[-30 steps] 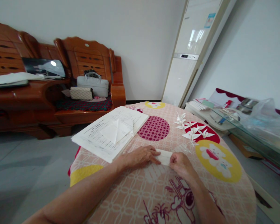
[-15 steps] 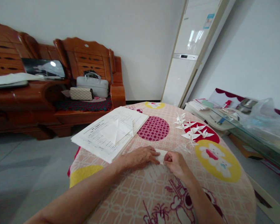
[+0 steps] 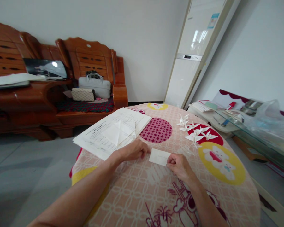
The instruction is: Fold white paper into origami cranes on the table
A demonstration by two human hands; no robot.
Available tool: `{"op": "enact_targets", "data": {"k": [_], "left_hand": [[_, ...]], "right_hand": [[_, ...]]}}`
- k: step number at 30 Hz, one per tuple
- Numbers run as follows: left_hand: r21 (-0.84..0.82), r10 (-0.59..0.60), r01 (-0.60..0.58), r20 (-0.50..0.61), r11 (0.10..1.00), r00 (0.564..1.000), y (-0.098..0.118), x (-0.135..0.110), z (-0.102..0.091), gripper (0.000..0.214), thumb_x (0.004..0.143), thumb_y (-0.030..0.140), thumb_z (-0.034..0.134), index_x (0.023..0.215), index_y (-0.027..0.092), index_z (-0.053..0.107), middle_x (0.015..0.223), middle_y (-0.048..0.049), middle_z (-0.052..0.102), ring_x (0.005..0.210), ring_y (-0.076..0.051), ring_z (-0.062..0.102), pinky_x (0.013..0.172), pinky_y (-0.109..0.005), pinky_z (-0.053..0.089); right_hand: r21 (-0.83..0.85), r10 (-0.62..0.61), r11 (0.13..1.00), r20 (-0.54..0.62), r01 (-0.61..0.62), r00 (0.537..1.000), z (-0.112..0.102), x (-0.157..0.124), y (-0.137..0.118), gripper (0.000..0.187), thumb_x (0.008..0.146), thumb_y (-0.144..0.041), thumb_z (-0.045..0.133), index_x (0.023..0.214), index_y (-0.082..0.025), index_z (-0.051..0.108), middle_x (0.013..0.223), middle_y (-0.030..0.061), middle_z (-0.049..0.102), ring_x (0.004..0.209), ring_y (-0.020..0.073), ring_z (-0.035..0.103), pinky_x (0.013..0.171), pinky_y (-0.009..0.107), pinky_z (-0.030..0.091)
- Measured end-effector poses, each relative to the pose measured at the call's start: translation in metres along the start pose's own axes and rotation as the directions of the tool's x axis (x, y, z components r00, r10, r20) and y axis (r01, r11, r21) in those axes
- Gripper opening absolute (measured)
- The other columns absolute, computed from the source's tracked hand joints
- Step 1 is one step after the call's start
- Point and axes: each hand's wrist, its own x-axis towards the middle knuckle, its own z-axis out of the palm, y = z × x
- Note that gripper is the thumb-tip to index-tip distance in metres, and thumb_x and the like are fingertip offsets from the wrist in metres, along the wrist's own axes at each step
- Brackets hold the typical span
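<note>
A small white folded paper (image 3: 158, 156) lies on the patterned tablecloth (image 3: 132, 195), its upper face and left end in plain sight. At its right end my right hand (image 3: 178, 165) is closed, pinching the edge between thumb and fingers. My left hand (image 3: 136, 150) rests just left of the paper, apart from it, with its fingers curled in and nothing visible in them. Several white paper cranes (image 3: 196, 136) stand in a cluster beyond my right hand. Past my left hand, a creased white paper sheet (image 3: 119, 134) sits on a stack of printed papers (image 3: 94, 138).
The round table's right edge is close to a glass-topped side table (image 3: 257, 135) bearing papers and a plastic bag (image 3: 262, 119). Behind are a wooden armchair (image 3: 92, 56) with bags on it and a tall white air conditioner (image 3: 184, 75).
My left hand has come off the folded paper and drawn back to the left, uncovering its left part. My right hand keeps its pinch at the right end.
</note>
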Motion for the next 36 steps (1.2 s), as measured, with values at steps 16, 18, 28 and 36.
{"op": "enact_targets", "data": {"k": [16,18,28,36], "left_hand": [[-0.285,-0.299,0.223,-0.260,0.932,0.918,0.028,0.016,0.029,0.062,0.075,0.013,0.060,0.135,0.015,0.046,0.075,0.0022,0.059,0.065,-0.010,0.055,0.059,-0.021,0.043],[-0.192,-0.232,0.173,-0.349,0.966,0.908,0.044,0.014,0.029,0.062,0.077,0.013,0.059,0.137,0.016,0.045,0.077,0.0016,0.060,0.067,-0.011,0.055,0.064,-0.022,0.044],[-0.160,0.020,-0.130,-0.554,0.979,0.832,0.052,0.000,0.006,0.038,0.093,0.012,0.039,0.125,0.020,0.057,0.106,-0.0069,0.067,0.101,-0.016,0.061,0.091,-0.032,0.048],[0.110,0.251,-0.233,-0.207,0.966,0.946,0.039,0.001,-0.008,0.063,0.081,0.005,0.049,0.141,0.025,0.042,0.151,-0.0060,0.035,0.139,-0.022,0.032,0.115,-0.045,0.029]], "right_hand": [[0.057,-0.156,0.981,-0.352,0.187,0.923,-0.005,-0.004,-0.006,0.034,0.078,-0.029,0.056,0.108,-0.014,0.063,0.079,0.0053,0.068,0.057,0.0141,0.061,0.053,0.024,0.050],[-0.083,-0.310,0.949,-0.424,0.304,0.851,-0.007,-0.009,-0.015,0.035,0.080,-0.025,0.056,0.113,-0.016,0.061,0.105,0.0110,0.068,0.067,0.0147,0.063,0.060,0.026,0.051],[-0.059,-0.525,0.844,-0.289,0.533,0.800,-0.017,-0.018,-0.025,0.016,0.077,-0.008,0.053,0.079,-0.018,0.065,0.083,0.0054,0.068,0.079,0.0174,0.064,0.073,0.027,0.051],[0.049,-0.608,0.776,-0.205,0.629,0.767,-0.029,-0.019,-0.017,0.023,0.072,-0.002,0.055,0.082,-0.020,0.067,0.089,0.0052,0.071,0.086,0.0184,0.066,0.078,0.029,0.051]]}}
